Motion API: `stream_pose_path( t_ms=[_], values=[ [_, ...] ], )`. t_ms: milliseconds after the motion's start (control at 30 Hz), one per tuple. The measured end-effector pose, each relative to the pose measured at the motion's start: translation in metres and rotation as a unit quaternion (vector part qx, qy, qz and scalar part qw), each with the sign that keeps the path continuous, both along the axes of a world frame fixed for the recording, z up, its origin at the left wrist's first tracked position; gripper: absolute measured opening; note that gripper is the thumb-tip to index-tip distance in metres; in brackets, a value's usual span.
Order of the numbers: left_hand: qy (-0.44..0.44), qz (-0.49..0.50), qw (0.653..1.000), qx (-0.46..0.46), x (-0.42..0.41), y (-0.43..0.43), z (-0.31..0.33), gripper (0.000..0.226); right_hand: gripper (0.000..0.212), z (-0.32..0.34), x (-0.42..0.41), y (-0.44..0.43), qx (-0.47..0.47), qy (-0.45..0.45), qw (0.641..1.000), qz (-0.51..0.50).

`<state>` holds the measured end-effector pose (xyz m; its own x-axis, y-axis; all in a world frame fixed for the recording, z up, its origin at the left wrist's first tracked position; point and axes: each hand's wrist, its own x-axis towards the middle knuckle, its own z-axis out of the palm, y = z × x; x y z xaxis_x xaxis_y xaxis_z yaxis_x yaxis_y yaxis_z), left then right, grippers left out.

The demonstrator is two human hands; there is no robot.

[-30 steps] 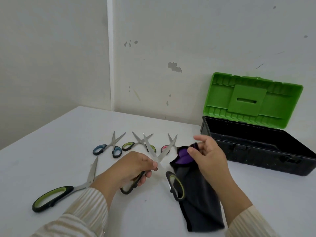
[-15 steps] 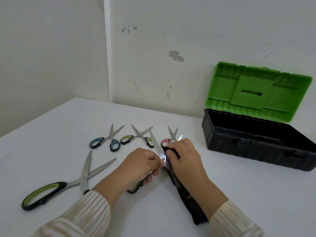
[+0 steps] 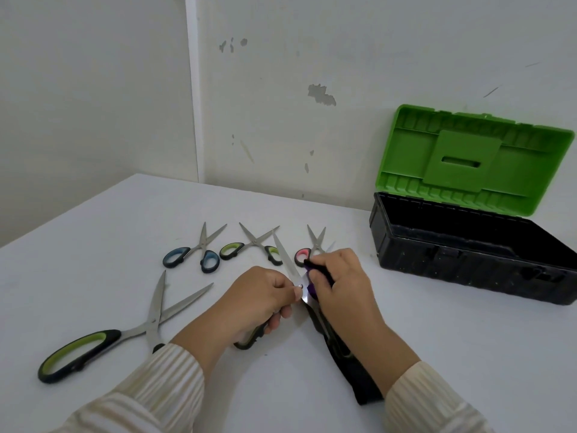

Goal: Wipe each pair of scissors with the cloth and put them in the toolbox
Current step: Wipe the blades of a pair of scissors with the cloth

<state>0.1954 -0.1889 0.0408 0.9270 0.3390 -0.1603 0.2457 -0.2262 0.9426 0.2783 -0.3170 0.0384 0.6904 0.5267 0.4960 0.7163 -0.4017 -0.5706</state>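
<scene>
My left hand (image 3: 259,300) grips a large pair of open scissors (image 3: 285,260) near the pivot, with its dark handle under my palm. My right hand (image 3: 338,281) holds the black and purple cloth (image 3: 352,373) wrapped round the right blade of those scissors. The cloth's tail hangs down onto the table below my wrist. A second large pair with green and black handles (image 3: 103,342) lies open at the left. Three small pairs lie in a row behind: blue handles (image 3: 195,256), green handles (image 3: 249,248), pink handles (image 3: 307,250). The black toolbox (image 3: 468,264) stands open at the right.
The toolbox's green lid (image 3: 471,157) leans back against the white wall. The white table (image 3: 93,245) runs into a corner of the room at the back left. The toolbox's inside looks dark, and I see nothing in it.
My right hand has closed the cloth over the right blade, which was bare a second ago. In the last half second the hands have hardly moved. The view has tilted slightly.
</scene>
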Motion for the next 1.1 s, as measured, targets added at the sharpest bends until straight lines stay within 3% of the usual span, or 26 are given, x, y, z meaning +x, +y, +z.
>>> stream_pose_path(
  t_ms=[100, 167, 300, 367, 533, 633, 767, 867, 1000, 1100],
  values=[
    [0.008, 0.001, 1.000, -0.005, -0.001, 0.001, 0.001, 0.031, 0.026, -0.003, -0.007, 0.000, -0.060, -0.019, 0.997, 0.039],
    [0.009, -0.004, 1.000, 0.003, -0.002, 0.003, 0.003, 0.031, 0.023, -0.001, -0.003, -0.001, -0.012, -0.007, 1.000, 0.018],
    [0.028, -0.035, 0.999, -0.002, -0.003, 0.001, 0.004, 0.022, 0.020, 0.012, 0.028, -0.021, 0.133, 0.034, 0.982, -0.127],
    [0.031, -0.027, 0.999, -0.010, -0.002, 0.002, 0.004, 0.023, 0.021, 0.015, 0.025, -0.029, 0.163, 0.039, 0.977, -0.132],
    [0.026, -0.009, 1.000, -0.012, -0.001, 0.003, 0.001, 0.029, 0.022, -0.004, 0.000, -0.008, -0.019, -0.051, 0.998, 0.028],
    [0.024, -0.008, 1.000, -0.006, -0.002, 0.003, 0.001, 0.029, 0.023, -0.001, 0.007, -0.005, 0.006, -0.036, 0.999, -0.015],
    [0.016, -0.007, 1.000, -0.010, -0.002, 0.001, 0.001, 0.026, 0.022, -0.005, -0.001, -0.004, -0.017, -0.025, 0.999, 0.041],
    [0.020, -0.009, 1.000, 0.001, -0.003, -0.001, 0.001, 0.026, 0.023, 0.002, 0.006, -0.006, -0.005, -0.022, 0.999, -0.029],
    [0.021, -0.009, 1.000, -0.003, -0.004, 0.001, 0.002, 0.029, 0.023, -0.001, -0.009, -0.004, -0.049, -0.031, 0.997, 0.053],
    [0.023, -0.026, 0.999, 0.012, -0.006, 0.002, 0.003, 0.025, 0.023, 0.003, 0.009, -0.009, 0.036, -0.006, 0.999, -0.028]
  ],
)
